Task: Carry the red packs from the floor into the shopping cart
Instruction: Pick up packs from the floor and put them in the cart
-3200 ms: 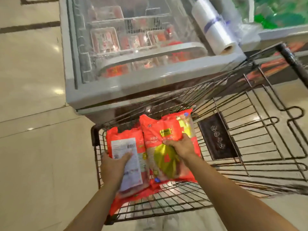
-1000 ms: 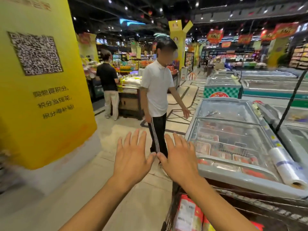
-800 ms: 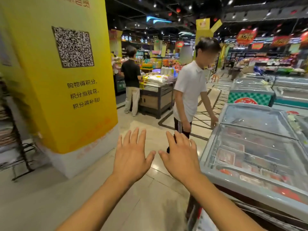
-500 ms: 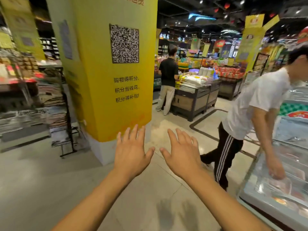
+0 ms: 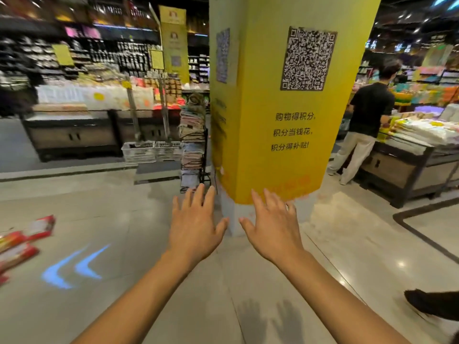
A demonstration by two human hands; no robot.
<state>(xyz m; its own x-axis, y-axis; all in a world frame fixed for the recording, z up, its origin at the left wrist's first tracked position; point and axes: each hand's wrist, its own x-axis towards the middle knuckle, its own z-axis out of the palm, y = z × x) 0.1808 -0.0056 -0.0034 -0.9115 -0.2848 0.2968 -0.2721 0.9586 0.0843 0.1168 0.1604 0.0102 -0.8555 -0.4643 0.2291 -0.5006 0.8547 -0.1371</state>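
Since nothing is in them, the left hand (image 5: 196, 224) and right hand (image 5: 273, 229) float flat with fingers spread, likely ready to grab the red packs (image 5: 19, 242) lying on the floor (image 5: 124, 219) at the left edge.

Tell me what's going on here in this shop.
A person holds out both arms, left hand and right hand open and empty, facing a yellow pillar. Several red packs lie untouched on the floor at the far left. No pack is being carried, and the shopping cart is out of view.
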